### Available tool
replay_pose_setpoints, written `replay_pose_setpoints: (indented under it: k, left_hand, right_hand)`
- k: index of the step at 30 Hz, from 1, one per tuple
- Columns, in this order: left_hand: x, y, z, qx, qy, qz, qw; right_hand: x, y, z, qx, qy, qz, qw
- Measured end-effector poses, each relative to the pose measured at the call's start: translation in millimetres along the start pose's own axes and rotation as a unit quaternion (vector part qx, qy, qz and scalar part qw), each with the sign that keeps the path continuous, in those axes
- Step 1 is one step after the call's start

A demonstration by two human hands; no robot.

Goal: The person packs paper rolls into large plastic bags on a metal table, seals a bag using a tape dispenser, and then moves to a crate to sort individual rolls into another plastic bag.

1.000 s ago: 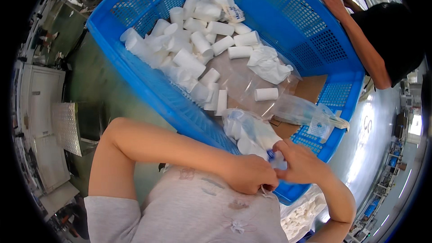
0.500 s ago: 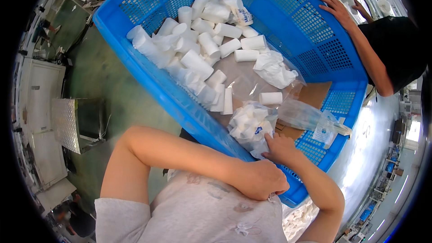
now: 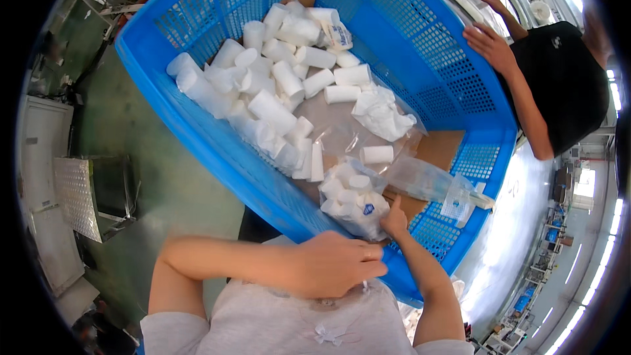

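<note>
A clear plastic bag of white pieces (image 3: 351, 200), with a small blue mark, sits in the near right part of a large blue plastic crate (image 3: 217, 151). My right hand (image 3: 394, 222) grips this bag's right edge, its index finger sticking up and the other fingers partly hidden. In front of my chest, my left hand (image 3: 338, 266) is over the crate's near edge, somewhat blurred. Its fingers are curled, and what they may hold is hidden. Many white rolls (image 3: 273, 112) lie heaped at the crate's left and far side.
A crumpled white plastic bag (image 3: 384, 113) and a long clear bag (image 3: 420, 181) lie on cardboard (image 3: 442, 150) in the crate. Another person's hand (image 3: 491, 46) rests on the far right rim. Left on the floor stands a metal-sided frame (image 3: 79, 197).
My left hand has moved left and slightly up, away from the right hand. My right hand stays at the bag, whose contents have shifted. The other person's farther hand has risen.
</note>
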State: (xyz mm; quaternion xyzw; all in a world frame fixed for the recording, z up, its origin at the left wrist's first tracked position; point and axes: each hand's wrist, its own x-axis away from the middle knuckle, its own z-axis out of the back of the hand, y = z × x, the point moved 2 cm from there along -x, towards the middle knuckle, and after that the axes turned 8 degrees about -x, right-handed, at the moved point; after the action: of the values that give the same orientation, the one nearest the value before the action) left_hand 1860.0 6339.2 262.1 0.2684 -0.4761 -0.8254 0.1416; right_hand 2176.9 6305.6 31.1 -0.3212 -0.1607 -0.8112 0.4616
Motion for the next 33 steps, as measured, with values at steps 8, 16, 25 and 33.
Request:
replay_pose_setpoints:
  k: [8,16,25,33]
  left_hand:
    - [129.3,-15.5,66.4,0.395,0.132,0.132,0.899]
    - [142.0,-24.6,80.6,0.480,0.164,0.170,0.845]
    - [144.6,-92.1,48.9,0.342,-0.068,0.475,0.808]
    - [189.7,-201.9,-56.9,0.004,-0.337,0.367,0.867]
  right_hand:
    - [21.1,-72.2,56.9,-0.525,-0.106,0.001,0.844]
    - [76.3,-164.4,213.1,-0.798,-0.027,0.224,0.558]
    - [206.1,-78.9,172.9,-0.711,0.084,0.226,0.660]
    - [373.7,-81.3,24.1,-0.786,-0.038,0.329,0.522]
